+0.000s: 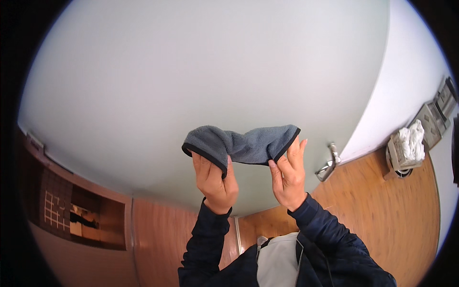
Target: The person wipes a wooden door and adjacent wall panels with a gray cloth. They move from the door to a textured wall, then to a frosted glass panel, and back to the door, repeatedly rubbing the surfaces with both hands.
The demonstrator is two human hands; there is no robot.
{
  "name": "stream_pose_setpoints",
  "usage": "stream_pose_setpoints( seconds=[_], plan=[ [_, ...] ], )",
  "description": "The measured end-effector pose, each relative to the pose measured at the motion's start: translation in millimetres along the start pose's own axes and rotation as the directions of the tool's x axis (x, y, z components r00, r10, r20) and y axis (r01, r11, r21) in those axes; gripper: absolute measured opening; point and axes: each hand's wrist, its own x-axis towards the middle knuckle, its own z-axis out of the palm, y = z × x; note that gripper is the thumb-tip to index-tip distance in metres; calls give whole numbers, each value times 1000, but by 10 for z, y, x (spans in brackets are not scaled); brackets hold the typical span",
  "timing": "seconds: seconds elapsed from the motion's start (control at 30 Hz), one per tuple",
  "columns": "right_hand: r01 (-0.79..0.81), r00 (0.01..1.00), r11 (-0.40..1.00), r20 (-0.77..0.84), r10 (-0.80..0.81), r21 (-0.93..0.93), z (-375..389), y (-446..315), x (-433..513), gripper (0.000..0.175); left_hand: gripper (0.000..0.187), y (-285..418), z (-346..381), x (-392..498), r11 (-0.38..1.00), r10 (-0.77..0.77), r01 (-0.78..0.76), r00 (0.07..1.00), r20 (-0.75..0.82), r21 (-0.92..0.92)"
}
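A grey terry cloth point(247, 143) with a black bound edge is stretched between my two hands, its middle sagging slightly. My left hand point(217, 183) grips the left end, with the thumb on the near side and the other fingers partly hidden behind the fabric. At the right end, my right hand point(289, 175) pinches the lower edge by the thumb while its fingers reach up behind the cloth. Beyond the cloth stands a large frosted glass door point(229, 71); whether the fabric touches it I cannot tell.
A metal lever handle point(329, 165) sticks out near the door's right edge. Farther right, a basket point(396, 154) with white crumpled material stands on the wood-look floor point(376, 211). Framed panels point(428, 123) lean by the white wall. At lower left is a recessed wooden shelf point(111, 222).
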Motion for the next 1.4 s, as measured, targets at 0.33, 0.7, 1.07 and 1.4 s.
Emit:
stream_pose_setpoints(
  seconds=[0.33,0.7,1.07,1.4],
  plan=[
    [-209,960,977,-181,215,50,-885,932,203,28,32,730,1196,164,976,121,-78,970,212,-203],
    [-81,950,979,-283,132,186,-1362,1086,885,28,34,1080,1739,-50,952,73,4,968,240,-306],
    [145,977,969,-125,-172,-201,-1149,1012,677,22,19,1036,1524,-102,974,-47,39,998,-33,-222],
    [234,967,964,-72,-243,-123,-791,533,891,59,20,774,1112,-86,967,-196,169,971,-135,-192]
  ],
)
